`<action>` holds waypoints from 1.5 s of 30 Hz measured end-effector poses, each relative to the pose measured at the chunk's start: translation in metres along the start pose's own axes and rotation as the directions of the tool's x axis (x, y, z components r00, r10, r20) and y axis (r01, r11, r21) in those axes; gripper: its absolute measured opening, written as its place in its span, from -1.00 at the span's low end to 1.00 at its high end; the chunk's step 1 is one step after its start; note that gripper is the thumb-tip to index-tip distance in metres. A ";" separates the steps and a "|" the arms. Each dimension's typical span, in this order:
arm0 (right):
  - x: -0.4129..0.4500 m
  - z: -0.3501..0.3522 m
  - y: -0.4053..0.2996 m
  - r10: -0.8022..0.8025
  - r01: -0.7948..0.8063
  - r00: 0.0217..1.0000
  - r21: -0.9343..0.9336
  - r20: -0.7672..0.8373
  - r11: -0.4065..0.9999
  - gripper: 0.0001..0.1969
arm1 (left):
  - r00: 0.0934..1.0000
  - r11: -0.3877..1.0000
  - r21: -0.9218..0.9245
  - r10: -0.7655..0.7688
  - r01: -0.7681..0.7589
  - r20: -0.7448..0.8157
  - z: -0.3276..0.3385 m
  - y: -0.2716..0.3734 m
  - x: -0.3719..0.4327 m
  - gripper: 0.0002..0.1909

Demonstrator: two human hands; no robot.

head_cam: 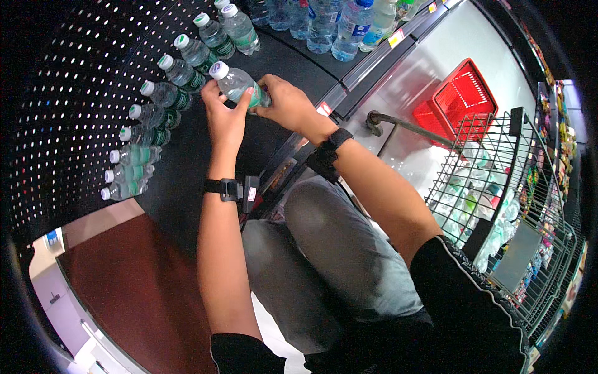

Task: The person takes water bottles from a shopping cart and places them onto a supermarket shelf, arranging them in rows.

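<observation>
A clear plastic water bottle with a white cap and a green label is held over the black shelf. My left hand grips it from the near left side, thumb on the label. Around its lower end curl the fingers of my right hand, partly hiding the base. Behind it, similar small bottles stand in a curved-looking row along the perforated back panel. Two more bottles stand near the row's far end.
Larger water bottles crowd the shelf's far section. To my right, a wire shopping cart holds several bottles. A red plastic basket sits on the floor beyond it. Price tags line the shelf's front edge. A brown panel borders the left.
</observation>
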State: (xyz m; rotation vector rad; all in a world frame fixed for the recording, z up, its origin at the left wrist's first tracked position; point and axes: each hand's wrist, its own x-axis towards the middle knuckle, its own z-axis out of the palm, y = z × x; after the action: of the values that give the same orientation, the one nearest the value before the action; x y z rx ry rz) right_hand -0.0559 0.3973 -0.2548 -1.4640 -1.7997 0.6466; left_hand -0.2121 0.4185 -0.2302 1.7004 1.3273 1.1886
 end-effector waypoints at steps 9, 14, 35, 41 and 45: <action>0.046 0.023 0.021 0.081 -0.070 0.987 0.081 -0.136 0.994 -0.49 | 0.988 0.981 0.114 0.153 -0.155 0.025 0.009 -0.039 0.055 -0.30; 0.082 0.033 0.032 0.089 -0.053 0.977 0.184 -0.195 0.982 -0.51 | 0.993 0.964 0.249 0.111 -0.095 -0.051 0.005 -0.060 0.085 -0.25; -0.007 0.044 0.027 -0.102 0.110 0.987 -0.057 0.123 0.992 -0.57 | 0.970 0.961 -0.143 -0.228 0.238 0.079 -0.006 -0.013 0.009 -0.47; -0.070 -0.009 -0.022 0.292 -0.297 0.855 -0.056 0.428 0.953 -0.58 | 0.930 0.946 -0.170 -0.218 0.276 0.296 -0.031 0.077 -0.092 -0.63; -0.174 -0.103 -0.059 0.247 -0.350 0.873 0.187 0.420 0.918 -0.57 | 0.922 0.929 -0.211 -0.230 0.303 0.312 -0.043 0.129 -0.165 -0.64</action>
State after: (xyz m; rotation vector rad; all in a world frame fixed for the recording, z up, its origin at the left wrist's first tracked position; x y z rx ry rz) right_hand 0.0064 0.2088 -0.1843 -1.5237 -1.6939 1.3649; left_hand -0.2170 0.2241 -0.1413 1.3896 1.1335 0.8767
